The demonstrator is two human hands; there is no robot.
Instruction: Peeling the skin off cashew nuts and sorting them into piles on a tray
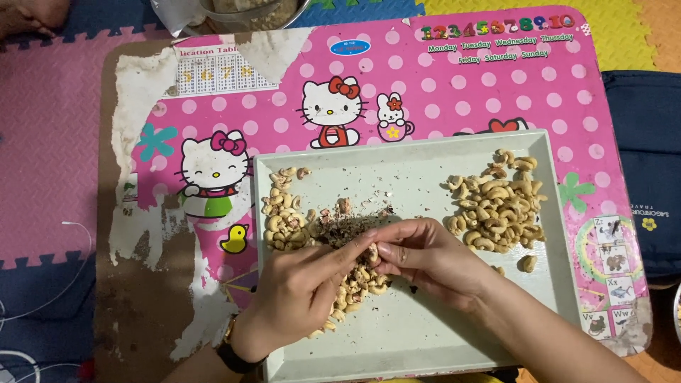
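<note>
A pale green rectangular tray [418,333] lies on a low pink table [454,92] with cartoon prints. My left hand [301,291] and my right hand [418,254] meet over the tray's middle, fingertips pinching one cashew nut [372,252] between them. A pile of cashews [284,220] runs down the tray's left side and under my left hand. A second pile of cashews [496,206] sits at the tray's right. Dark skin flakes [347,220] lie scattered just above my fingers. A dark watch sits on my left wrist.
A metal bowl [248,14] stands at the table's far edge. A dark blue bag [649,170] lies to the right. Coloured foam floor mats surround the table, with a white cable [71,269] at the left. Another person's foot [28,18] shows at top left.
</note>
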